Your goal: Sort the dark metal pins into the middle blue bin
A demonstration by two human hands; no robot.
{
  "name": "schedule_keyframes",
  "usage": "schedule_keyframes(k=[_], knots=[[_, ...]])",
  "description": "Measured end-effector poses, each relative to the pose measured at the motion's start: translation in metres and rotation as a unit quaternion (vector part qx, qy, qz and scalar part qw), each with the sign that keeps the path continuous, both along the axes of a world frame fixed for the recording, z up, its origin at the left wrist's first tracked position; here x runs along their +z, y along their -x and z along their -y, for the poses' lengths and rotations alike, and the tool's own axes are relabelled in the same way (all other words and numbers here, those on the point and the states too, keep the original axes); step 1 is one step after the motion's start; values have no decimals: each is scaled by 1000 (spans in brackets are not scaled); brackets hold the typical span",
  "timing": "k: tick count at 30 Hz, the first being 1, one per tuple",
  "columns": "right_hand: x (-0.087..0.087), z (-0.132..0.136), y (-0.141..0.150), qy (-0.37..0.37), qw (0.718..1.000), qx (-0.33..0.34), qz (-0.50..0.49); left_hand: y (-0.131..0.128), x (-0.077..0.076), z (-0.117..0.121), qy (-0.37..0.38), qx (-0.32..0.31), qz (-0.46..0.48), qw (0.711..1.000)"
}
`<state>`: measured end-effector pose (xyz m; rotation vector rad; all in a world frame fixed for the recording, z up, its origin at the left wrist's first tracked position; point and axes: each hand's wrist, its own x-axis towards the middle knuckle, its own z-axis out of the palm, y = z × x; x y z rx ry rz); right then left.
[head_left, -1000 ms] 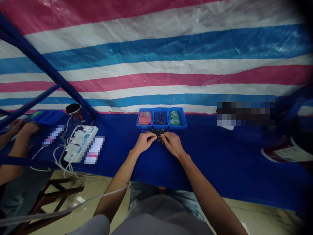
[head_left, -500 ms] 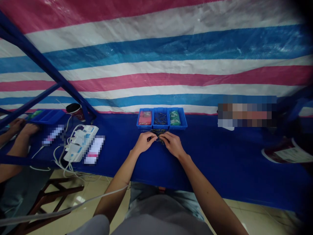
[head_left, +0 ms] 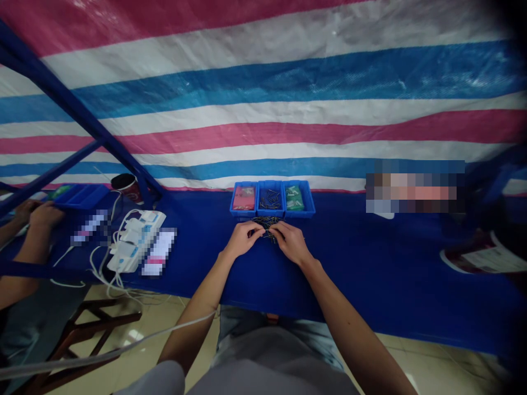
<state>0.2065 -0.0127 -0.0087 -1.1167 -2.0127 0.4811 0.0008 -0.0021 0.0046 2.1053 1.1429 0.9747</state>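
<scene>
A heap of small dark and brassy screw-like pieces (head_left: 267,221) lies on the blue table, just in front of three joined blue bins. My left hand (head_left: 244,238) is at the heap's left side, thumb and fingertips pinched together. From the right, my right hand (head_left: 290,241) reaches in with its fingers closed in a pinch at the heap's edge. Whatever the fingertips hold is too small to make out. The left bin (head_left: 244,214) holds a pink packet, the middle bin (head_left: 270,213) loose screw-like pieces, and the right bin (head_left: 312,208) a green-and-white packet.
On the left stand a white power strip (head_left: 135,241) with cables, a blurred-out phone-like object (head_left: 158,252) and a dark cup (head_left: 127,188). Another person's hands (head_left: 43,214) work at the far left. A dark red container (head_left: 481,255) sits at right. A striped sheet (head_left: 263,131) hangs behind.
My hands stay almost in the same place at the heap, with only slight finger movement. At far left, the other person's hand has shifted a little.
</scene>
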Motion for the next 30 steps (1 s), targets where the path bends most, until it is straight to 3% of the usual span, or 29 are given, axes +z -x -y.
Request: schedule_keyframes(k=[19, 30], knots=[[6, 1, 0, 8, 999, -23, 42, 0, 1, 0, 1, 0, 4, 1000], [0, 0, 0, -4, 1000, 10, -22, 1, 1, 0, 4, 9, 3, 1000]])
